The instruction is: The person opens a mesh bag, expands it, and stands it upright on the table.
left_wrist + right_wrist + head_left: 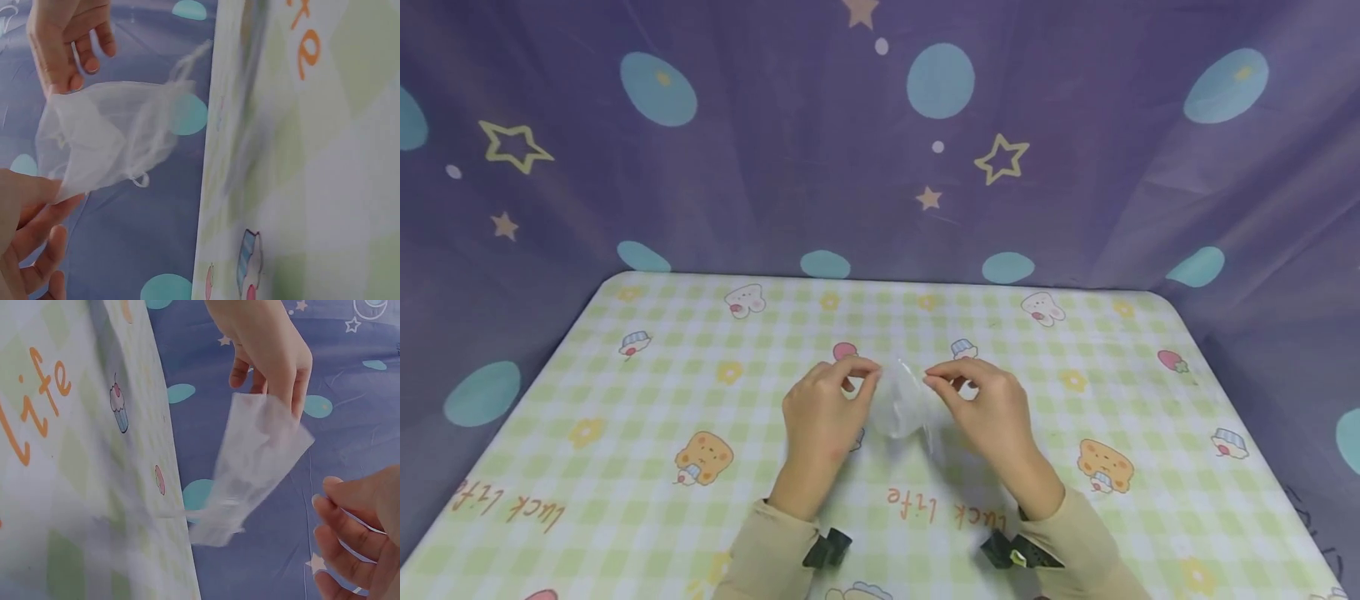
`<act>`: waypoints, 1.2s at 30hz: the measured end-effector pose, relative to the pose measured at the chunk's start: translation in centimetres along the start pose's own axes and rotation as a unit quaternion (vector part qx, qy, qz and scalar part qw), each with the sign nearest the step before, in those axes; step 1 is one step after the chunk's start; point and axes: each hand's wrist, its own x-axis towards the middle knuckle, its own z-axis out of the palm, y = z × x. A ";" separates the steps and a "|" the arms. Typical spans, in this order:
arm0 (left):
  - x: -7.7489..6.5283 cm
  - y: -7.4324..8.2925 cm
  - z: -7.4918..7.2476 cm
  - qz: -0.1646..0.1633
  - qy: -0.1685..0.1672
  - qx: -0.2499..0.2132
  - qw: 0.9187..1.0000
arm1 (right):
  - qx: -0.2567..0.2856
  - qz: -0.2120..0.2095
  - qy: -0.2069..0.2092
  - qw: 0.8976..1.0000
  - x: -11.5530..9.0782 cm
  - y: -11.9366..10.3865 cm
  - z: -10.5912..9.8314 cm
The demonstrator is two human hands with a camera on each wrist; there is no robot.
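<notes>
A small translucent whitish pouch (897,404) hangs between the two hands above the table, its lower part blurred. My left hand (827,408) pinches its upper edge between thumb and forefinger. Thin cords and a small loop show at the far end of the pouch (106,134) in the left wrist view. My right hand (992,408) has its thumb and forefinger close together at the pouch's right side. In the right wrist view a gap shows between the right fingertips (328,487) and the pouch (256,456); in the left wrist view they seem to meet its edge.
A pale green checked cloth (625,467) with cartoon prints covers the table. Behind it hangs a purple curtain (820,167) with stars and blue spots. Dark straps (827,548) sit at both sleeve cuffs.
</notes>
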 end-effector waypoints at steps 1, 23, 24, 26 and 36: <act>0.1 0.0 -0.1 -0.006 0.005 -0.011 1.000 | 0.006 0.005 -0.002 1.000 0.0 0.1 -0.1; 0.9 0.1 -2.1 -0.076 0.080 -0.204 0.973 | 0.152 0.196 -0.146 0.958 0.6 1.1 -1.1; 0.9 0.1 -2.1 -0.075 0.079 -0.205 0.973 | 0.162 0.199 -0.150 0.955 0.6 1.1 -1.1; 0.9 0.0 -2.1 -0.069 0.072 -0.206 0.973 | 0.180 0.201 -0.149 0.951 0.6 1.2 -1.1; 0.8 -0.4 -1.5 -0.019 -0.042 -0.156 0.987 | 0.235 0.190 -0.049 0.952 0.7 1.7 -1.5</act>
